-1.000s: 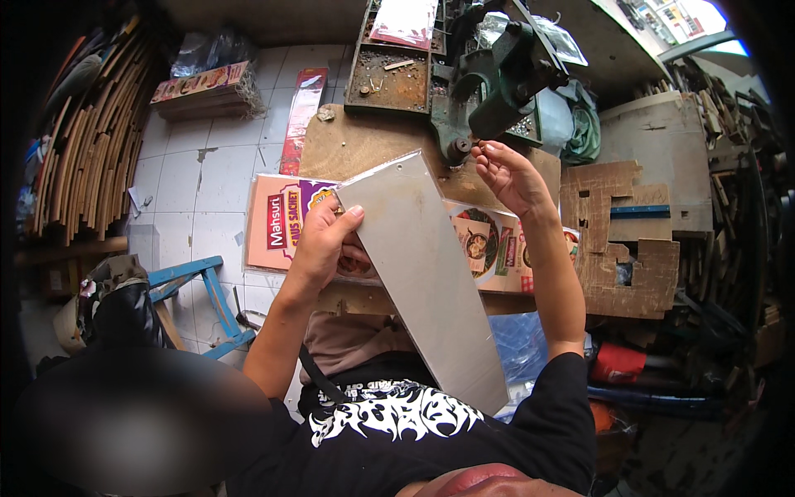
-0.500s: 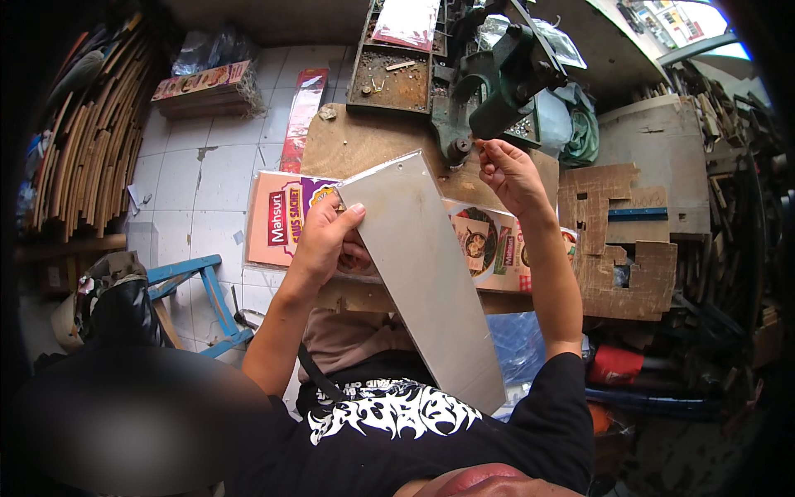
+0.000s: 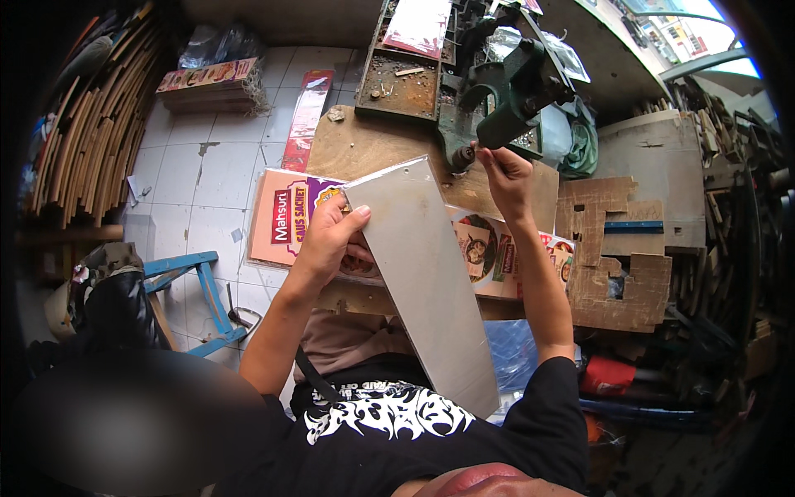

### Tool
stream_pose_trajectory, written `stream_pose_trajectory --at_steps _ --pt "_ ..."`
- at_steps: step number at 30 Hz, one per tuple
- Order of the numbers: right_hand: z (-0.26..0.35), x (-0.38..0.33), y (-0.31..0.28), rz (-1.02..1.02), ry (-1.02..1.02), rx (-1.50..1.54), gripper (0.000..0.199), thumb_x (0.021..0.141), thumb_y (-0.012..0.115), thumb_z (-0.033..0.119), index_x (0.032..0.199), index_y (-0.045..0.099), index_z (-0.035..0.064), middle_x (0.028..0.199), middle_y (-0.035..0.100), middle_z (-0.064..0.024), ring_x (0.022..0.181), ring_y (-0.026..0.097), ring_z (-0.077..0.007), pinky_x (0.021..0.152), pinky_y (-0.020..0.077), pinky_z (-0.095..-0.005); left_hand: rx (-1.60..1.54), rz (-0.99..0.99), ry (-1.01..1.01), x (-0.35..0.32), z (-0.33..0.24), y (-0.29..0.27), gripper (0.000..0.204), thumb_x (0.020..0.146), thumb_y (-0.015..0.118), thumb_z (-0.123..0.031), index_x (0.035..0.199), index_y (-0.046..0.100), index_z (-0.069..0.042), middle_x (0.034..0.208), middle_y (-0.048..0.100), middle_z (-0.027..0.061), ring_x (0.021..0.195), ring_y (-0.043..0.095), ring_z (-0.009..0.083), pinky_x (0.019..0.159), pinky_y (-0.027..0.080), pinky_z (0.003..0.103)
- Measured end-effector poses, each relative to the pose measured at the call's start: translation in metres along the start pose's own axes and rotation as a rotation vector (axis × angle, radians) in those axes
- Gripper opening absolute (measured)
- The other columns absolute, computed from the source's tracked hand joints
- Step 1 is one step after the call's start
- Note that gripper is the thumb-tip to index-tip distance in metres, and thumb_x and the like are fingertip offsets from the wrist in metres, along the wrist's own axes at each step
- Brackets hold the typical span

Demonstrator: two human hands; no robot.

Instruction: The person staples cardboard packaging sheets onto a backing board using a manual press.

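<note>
Gripping grey panel (image 3: 431,290) by one edge, left hand (image 3: 331,236) risks tilt; pinched right hand (image 3: 508,176), contents unclear, near green press (image 3: 508,103), risks nip.

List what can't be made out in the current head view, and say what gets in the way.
Head view, all five:
1. Anything pinched by the right hand beside the green machine: too small, and partly covered by the fingers.
2. Underside of the grey panel: turned away from the camera.
3. Middle of the printed sheets: covered by panel and left hand.
4. Smallest contents of the dark tray: too tiny.
5. Lower left: hidden by a blurred dark patch.
</note>
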State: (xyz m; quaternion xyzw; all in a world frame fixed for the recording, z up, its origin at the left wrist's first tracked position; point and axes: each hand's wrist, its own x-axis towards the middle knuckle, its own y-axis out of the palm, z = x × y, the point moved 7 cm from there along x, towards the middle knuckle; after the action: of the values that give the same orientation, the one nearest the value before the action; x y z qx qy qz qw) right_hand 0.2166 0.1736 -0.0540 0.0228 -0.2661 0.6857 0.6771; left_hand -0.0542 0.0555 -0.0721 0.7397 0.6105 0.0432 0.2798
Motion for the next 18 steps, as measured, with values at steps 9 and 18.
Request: stream_pose_trajectory --at_steps 9,18 --pt "0.061 0.003 0.011 0.030 -0.330 -0.285 0.009 0.087 0.071 0.008 0.090 0.071 -0.0002 0.070 0.066 -0.0115 0.057 0.060 -0.0152 0.054 0.0444 -0.0268 0.004 0.003 0.007 -0.001 -0.002 0.000 0.032 0.095 0.054 -0.022 0.115 0.049 0.003 0.092 0.068 0.0149 0.069 0.071 0.0197 0.054 0.060 0.029" --pt "0.063 -0.027 -0.026 0.015 -0.007 -0.448 0.031 0.097 0.058 0.027 0.113 0.067 0.0014 0.068 0.061 -0.0095 0.057 0.055 -0.0172 0.057 0.0447 -0.0293 -0.019 0.011 -0.012 -0.002 0.001 0.000 0.030 0.095 0.054 -0.020 0.112 0.047 0.004 0.091 0.068 0.0169 0.069 0.071 0.0218 0.053 0.061 0.030"
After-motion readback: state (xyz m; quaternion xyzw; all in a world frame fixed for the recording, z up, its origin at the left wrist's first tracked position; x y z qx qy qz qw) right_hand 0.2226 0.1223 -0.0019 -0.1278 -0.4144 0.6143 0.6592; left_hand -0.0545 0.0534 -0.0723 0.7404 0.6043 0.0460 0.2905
